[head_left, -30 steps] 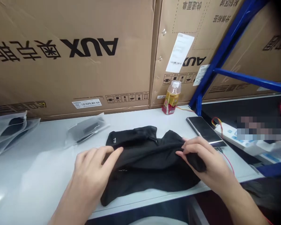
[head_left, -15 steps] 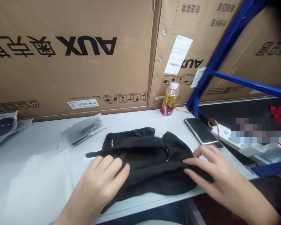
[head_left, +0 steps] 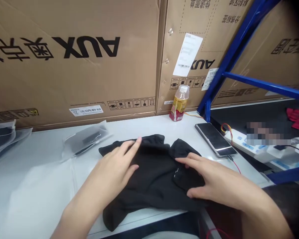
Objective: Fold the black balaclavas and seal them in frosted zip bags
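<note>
Pretty simple setup here, just two bare arms in shot. The left hand (head_left: 112,162) and right hand (head_left: 209,179) are both uncovered, and the left forearm (head_left: 77,215) and right forearm (head_left: 264,215) run bare off the near edge of the view. Slim fingers (head_left: 132,146), and the nails look trimmed short, though they're a bit soft at this angle. There's also a pale rounded shape (head_left: 170,236) at the very bottom, maybe the person's clothing, but it's too cut off to tell.
</note>
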{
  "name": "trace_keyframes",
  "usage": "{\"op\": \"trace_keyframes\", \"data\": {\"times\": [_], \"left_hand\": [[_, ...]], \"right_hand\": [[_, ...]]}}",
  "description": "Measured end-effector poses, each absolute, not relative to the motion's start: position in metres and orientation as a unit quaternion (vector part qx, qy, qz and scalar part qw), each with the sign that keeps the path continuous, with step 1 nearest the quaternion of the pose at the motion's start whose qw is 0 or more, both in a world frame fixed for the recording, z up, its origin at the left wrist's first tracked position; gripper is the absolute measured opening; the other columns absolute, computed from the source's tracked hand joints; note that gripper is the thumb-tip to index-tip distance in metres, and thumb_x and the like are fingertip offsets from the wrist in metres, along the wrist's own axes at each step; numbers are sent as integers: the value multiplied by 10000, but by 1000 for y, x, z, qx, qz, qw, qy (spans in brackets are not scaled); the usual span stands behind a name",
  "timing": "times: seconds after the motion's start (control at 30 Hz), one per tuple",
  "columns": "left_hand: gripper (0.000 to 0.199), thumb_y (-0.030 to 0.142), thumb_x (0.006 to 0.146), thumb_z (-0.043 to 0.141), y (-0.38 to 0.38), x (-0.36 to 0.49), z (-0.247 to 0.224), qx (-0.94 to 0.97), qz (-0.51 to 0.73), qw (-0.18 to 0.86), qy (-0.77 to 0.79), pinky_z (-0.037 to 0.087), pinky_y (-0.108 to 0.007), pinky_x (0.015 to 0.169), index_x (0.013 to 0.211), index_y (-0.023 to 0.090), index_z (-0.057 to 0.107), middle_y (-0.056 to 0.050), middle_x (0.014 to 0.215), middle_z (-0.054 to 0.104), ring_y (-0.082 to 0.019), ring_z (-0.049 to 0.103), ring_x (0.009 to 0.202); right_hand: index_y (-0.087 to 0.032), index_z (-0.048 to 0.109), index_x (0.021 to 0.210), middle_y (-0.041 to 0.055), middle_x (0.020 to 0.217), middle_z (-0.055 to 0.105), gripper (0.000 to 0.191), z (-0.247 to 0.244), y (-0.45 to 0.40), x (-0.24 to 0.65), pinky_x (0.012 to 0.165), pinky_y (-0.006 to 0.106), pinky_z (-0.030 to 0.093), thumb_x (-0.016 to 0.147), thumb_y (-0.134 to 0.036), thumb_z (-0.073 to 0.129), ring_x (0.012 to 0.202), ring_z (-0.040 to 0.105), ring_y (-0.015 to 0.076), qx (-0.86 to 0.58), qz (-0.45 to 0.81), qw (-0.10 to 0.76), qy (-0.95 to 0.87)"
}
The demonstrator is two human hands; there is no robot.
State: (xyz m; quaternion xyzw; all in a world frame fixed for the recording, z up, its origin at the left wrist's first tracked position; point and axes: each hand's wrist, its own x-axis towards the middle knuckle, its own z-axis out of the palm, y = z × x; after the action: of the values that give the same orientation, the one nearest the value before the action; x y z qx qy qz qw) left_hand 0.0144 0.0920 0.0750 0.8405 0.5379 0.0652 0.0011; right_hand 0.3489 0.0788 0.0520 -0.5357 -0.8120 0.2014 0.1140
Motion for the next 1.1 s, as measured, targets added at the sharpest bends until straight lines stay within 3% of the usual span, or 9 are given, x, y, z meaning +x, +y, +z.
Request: {"op": "trace_keyframes", "data": {"times": [0.07, 0.13, 0.27, 0.37, 0.5, 0.6, 0.77, 0.93, 1.1], "left_hand": [[818, 367, 1015, 613, 91, 21, 69, 856, 67, -7, 513, 547, -456, 1077, 1701, 328, 170, -68, 1665, 465, -320, 565, 1417], [930, 525, 962, 684, 85, 21, 58, 872, 53, 34, 486, 478, -511, 1173, 1702, 332, 154, -57, 1717, 373, -344, 410, 1545], [1070, 783, 846, 667, 72, 17, 38, 877, 15, 107, 468, 354, -671, 1227, 1691, 365, 161, -69, 1751, 236, -412, 197, 1616], [1046, 813, 856, 619, 70, 17, 34, 864, 13, 106, 492, 285, -742, 1224, 1686, 364, 167, -90, 1765, 147, -440, 113, 1619], [1012, 828, 876, 569, 72, 22, 40, 849, 28, 82, 522, 252, -803, 1194, 1684, 336, 206, -112, 1762, 157, -470, 113, 1614], [992, 809, 878, 589, 75, 21, 40, 844, 17, 96, 527, 287, -805, 1175, 1677, 347, 226, -117, 1752, 199, -473, 155, 1607], [1044, 833, 856, 588, 76, 5, 30, 833, -8, 119, 540, 270, -769, 1207, 1686, 364, 162, -100, 1767, 107, -468, 87, 1609], [988, 810, 903, 540, 78, 7, 27, 833, 1, 109, 543, 283, -757, 1208, 1692, 354, 157, -99, 1771, 77, -462, 75, 1611], [846, 735, 989, 461, 85, 1, 32, 849, 7, 70, 523, 328, -687, 1228, 1690, 328, 219, -81, 1757, 198, -407, 192, 1614]], "right_hand": [[-400, 612, 1454, 30, 1306, 713, 773, 50, 76, 348, 737, 316, 618, 724, -325, 858, 1048, 757, 281, -535, 208, 115, -811], [-375, 639, 1413, 34, 1262, 733, 678, 49, 76, 348, 748, 321, 615, 764, -318, 825, 1017, 760, 273, -539, 213, 121, -806], [-337, 727, 1194, 25, 1084, 785, 268, 47, 88, 351, 754, 375, 598, 940, -314, 643, 900, 764, 269, -576, 186, 145, -783], [-280, 706, 1245, 98, 1206, 753, 293, 49, 99, 349, 907, 506, 580, 1022, -365, 536, 1078, 727, 348, -649, 51, 258, -714], [-244, 599, 1451, 150, 1471, 612, 423, 42, 92, 326, 1161, 592, 447, 1051, -330, 489, 1397, 554, 372, -603, -39, 354, -713], [-282, 568, 1506, 80, 1601, 531, 445, 25, 79, 305, 1253, 589, 375, 1079, -358, 470, 1531, 427, 338, -539, 57, 269, -796], [-279, 321, 1670, 65, 1745, 262, 603, 5, 86, 303, 1291, 648, 253, 1111, -491, 398, 1623, 195, 334, -531, 163, 140, -819], [-279, 340, 1662, 71, 1743, 242, 579, 7, 109, 310, 1308, 614, 210, 1120, -478, 382, 1623, 183, 308, -511, 178, 151, -827], [-271, 324, 1668, 71, 1741, 249, 589, 4, 111, 309, 1311, 598, 216, 1121, -483, 374, 1623, 188, 299, -519, 157, 146, -827]]}}
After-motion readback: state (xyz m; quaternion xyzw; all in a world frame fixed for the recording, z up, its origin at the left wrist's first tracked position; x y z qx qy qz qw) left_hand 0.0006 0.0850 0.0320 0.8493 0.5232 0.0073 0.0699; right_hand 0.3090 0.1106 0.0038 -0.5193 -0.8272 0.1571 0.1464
